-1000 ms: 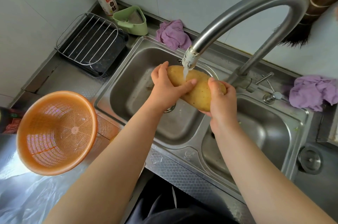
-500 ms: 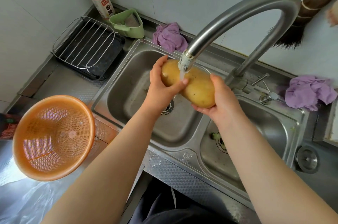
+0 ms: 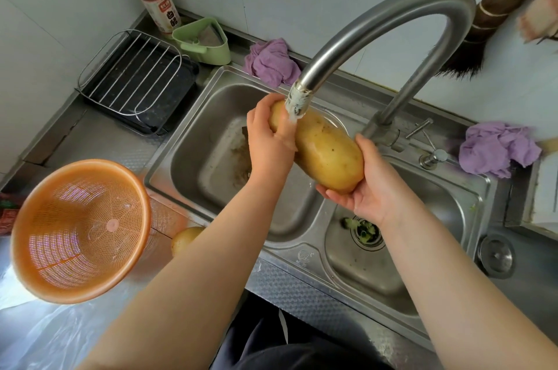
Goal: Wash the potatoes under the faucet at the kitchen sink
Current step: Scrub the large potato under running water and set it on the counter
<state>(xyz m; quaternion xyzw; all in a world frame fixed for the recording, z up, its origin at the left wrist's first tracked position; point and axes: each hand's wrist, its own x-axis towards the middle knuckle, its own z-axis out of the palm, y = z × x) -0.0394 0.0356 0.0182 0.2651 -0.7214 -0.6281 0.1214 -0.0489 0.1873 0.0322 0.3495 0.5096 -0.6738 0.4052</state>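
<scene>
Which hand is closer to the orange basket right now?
Left. The left hand grips the potato's far end, on the orange basket's side; the right hand cradles its other end, farther away.

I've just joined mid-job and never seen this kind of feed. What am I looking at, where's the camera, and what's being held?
There is no machine: a person works bare-handed, filmed by one head-worn camera looking down. Both hands have a grip on a long yellow potato under the curved steel faucet, over the steel double sink. The left hand wraps its far end; the right hand cradles the near end. An orange plastic colander and a second potato sit on the counter at left.
</scene>
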